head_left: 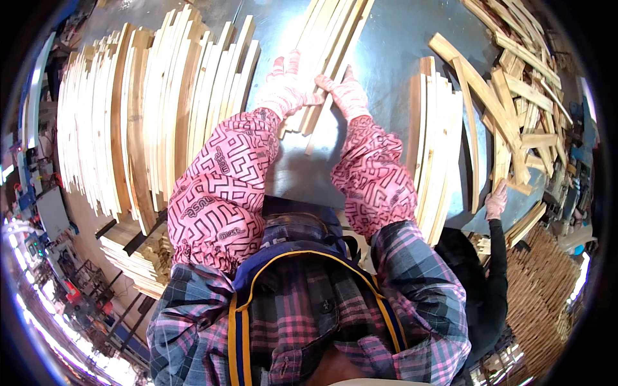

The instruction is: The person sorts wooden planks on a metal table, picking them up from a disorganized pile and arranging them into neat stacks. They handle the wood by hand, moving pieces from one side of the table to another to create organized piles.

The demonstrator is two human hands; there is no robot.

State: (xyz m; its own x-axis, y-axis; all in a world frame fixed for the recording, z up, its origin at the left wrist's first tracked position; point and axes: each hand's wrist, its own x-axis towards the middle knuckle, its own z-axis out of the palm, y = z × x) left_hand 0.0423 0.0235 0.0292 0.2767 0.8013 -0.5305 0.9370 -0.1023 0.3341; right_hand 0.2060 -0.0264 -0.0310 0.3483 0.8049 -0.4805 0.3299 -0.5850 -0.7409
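Observation:
Several long pale wooden slats (pixel 335 55) lie side by side on the metal table, their near ends uneven and pointing toward me. My left hand (pixel 283 89), in a pinkish knit glove, rests against their left side. Its fingers are spread apart and its thumb reaches across the top of the wood. From the other side my right hand (pixel 349 96), gloved alike, holds the rightmost slats. Its thumb lies over them, while its fingers run along the outer edge and are partly hidden. Both forearms wear pink patterned sleeve covers.
A wide row of upright-packed slats (pixel 170 83) stands at left, above a lower stack (pixel 135 257). At right lie a smaller row (pixel 440 141) and a jumbled heap of wood pieces (pixel 515 109). Another person's gloved hand (pixel 496 201) touches the heap's near edge on the metal table (pixel 396 38).

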